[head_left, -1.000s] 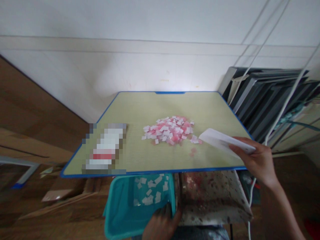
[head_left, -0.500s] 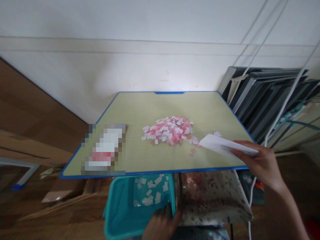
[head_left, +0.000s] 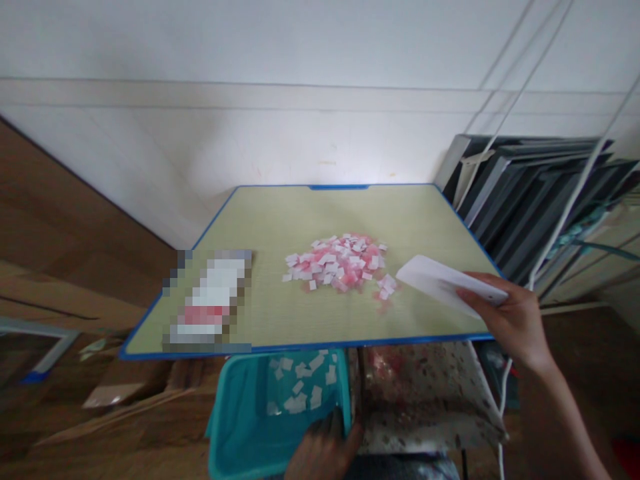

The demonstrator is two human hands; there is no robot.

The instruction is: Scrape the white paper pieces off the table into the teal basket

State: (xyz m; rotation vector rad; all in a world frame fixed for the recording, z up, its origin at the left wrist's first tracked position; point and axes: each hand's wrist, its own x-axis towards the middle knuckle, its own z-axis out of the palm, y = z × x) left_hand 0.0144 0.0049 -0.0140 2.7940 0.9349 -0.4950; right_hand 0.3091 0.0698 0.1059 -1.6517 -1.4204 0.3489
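Observation:
My right hand (head_left: 515,313) is closed on one end of a flat white scraper (head_left: 440,281), its small hole showing near my fingers. The scraper slants over the right part of the board, its far end beside a few stray pieces (head_left: 386,287). To their left lies a loose pile of small white and pink pieces (head_left: 337,261). Down in front, my left hand (head_left: 323,447) grips the right rim of a teal plastic basin (head_left: 235,357), fingers inside and thumb outside. Several white pieces (head_left: 297,387) lie scattered on the basin's bottom.
A pale, blue-edged board (head_left: 280,207) stands against the white wall. On its left lies a blurred-out object (head_left: 215,293). A speckled padded seat (head_left: 425,400) is right of the basin. Grey panels (head_left: 540,193) and a white cable (head_left: 565,220) are at the right, cardboard (head_left: 65,253) at the left.
The white scraper has tilted so more of its face shows, and my right hand has moved slightly left and up. Stray pieces by its tip have shifted. My left hand stays on the rim.

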